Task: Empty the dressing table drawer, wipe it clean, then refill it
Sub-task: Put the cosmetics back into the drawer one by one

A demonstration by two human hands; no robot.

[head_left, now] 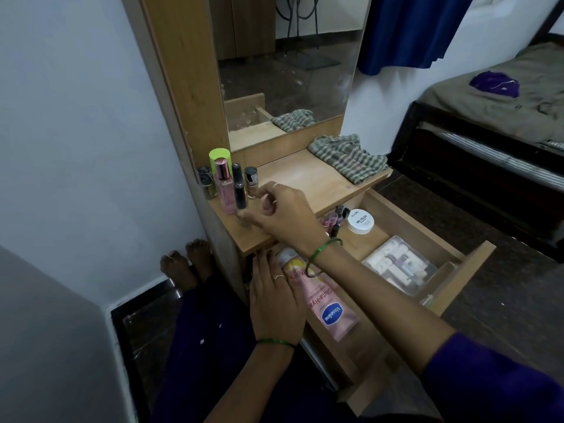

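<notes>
Flanking checked cloth (pixel 351 157), lotion tube (pixel 323 300)

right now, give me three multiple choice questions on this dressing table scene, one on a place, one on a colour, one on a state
1. Where does the checked cloth lie?
A. in the drawer
B. on the tabletop's right end
C. on the bed

2. What colour is the cap of the tallest bottle at the back?
A. lime green
B. red
C. white

3. What state is the drawer in?
A. pushed shut
B. pulled open and bare
C. pulled open with items inside

Answers:
1 B, it sits on the tabletop below the mirror.
2 A, a bright green cap tops the bottle cluster.
3 C, the Vaseline tube, white jar and clear box lie in it.
</notes>
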